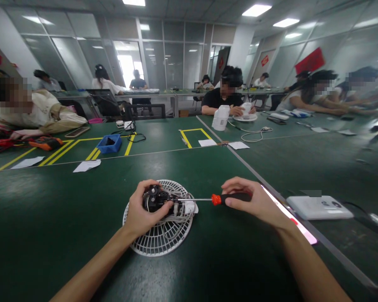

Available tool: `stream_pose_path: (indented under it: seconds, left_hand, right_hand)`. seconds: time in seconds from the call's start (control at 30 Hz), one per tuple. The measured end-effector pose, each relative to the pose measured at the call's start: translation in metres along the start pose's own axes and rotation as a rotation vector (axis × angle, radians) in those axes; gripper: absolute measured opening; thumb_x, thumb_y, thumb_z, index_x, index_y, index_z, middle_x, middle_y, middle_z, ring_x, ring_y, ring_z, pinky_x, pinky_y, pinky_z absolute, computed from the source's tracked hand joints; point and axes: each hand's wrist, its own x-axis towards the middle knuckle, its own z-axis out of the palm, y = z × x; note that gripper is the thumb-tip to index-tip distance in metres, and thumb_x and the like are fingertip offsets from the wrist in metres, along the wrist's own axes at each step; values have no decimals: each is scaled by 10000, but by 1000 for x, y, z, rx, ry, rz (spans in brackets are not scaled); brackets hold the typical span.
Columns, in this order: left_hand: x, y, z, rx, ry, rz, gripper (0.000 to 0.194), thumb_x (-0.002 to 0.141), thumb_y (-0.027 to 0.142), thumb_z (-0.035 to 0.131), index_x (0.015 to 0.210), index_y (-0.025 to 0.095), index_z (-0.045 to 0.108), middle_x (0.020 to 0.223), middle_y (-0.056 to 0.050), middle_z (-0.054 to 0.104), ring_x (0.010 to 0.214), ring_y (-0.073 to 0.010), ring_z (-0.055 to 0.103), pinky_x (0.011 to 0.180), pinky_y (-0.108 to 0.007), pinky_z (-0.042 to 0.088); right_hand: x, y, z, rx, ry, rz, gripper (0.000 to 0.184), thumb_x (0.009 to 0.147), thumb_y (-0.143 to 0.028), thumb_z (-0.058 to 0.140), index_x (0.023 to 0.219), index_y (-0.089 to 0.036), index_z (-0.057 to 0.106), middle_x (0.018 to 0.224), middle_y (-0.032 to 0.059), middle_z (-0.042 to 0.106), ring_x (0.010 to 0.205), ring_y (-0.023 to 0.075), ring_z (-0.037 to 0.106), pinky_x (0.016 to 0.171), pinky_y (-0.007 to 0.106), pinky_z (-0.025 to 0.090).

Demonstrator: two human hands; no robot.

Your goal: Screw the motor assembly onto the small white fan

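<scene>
My left hand [143, 212] is closed around a black fan motor [154, 197], thumb on its near right side. The motor sits on a round white fan grille [157, 247] lying on the green table, with pale wires [176, 218] bundled beside it. In my right hand [252, 199] is a screwdriver [219, 199] with a red and black handle. Its shaft lies level and points left, the tip reaching the right side of the motor. Whether the tip sits in a screw I cannot tell.
A lit phone [290, 216] lies by my right forearm, beside a white device [319, 207] with a cable. Farther off are a blue bin [109, 144], an orange multimeter [45, 143] and paper slips [86, 165]. Across the table a person [225, 94] handles a white fan part [246, 111].
</scene>
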Motion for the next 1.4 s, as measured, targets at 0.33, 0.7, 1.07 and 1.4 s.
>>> stream_pose_path:
  seconds: [0.33, 0.7, 1.07, 1.4]
  left_hand:
    - [0, 2, -1, -17, -5, 8, 515, 737, 313, 820, 1166, 227, 549, 1078, -47, 673, 955, -209, 699, 894, -386, 591]
    - [-1, 0, -2, -7, 1, 56, 430, 795, 252, 747, 1173, 216, 546, 1061, -40, 665, 954, -194, 689, 877, -337, 586]
    - [0, 0, -1, -5, 9, 80, 421, 804, 239, 730, 1180, 211, 541, 1055, -40, 668, 956, -190, 689, 884, -335, 583]
    - [1, -1, -1, 26, 34, 82, 372, 819, 250, 715, 1153, 213, 554, 1033, -34, 672, 940, -192, 691, 874, -343, 584]
  right_hand:
    - [0, -2, 1, 24, -97, 27, 326, 791, -400, 767, 1047, -210, 702, 1034, 70, 744, 927, 242, 717, 788, 363, 616]
    - [-1, -2, 4, -3, -93, 120, 301, 875, -412, 642, 1071, -187, 683, 697, -11, 641, 549, 120, 558, 466, 217, 419]
    - [-1, 3, -2, 21, -33, -81, 258, 770, -247, 748, 1021, -207, 706, 962, 46, 716, 908, 228, 700, 856, 374, 558]
    - [0, 6, 6, 91, -151, 167, 334, 936, -432, 552, 1109, -169, 663, 679, 16, 688, 416, 93, 508, 345, 183, 336]
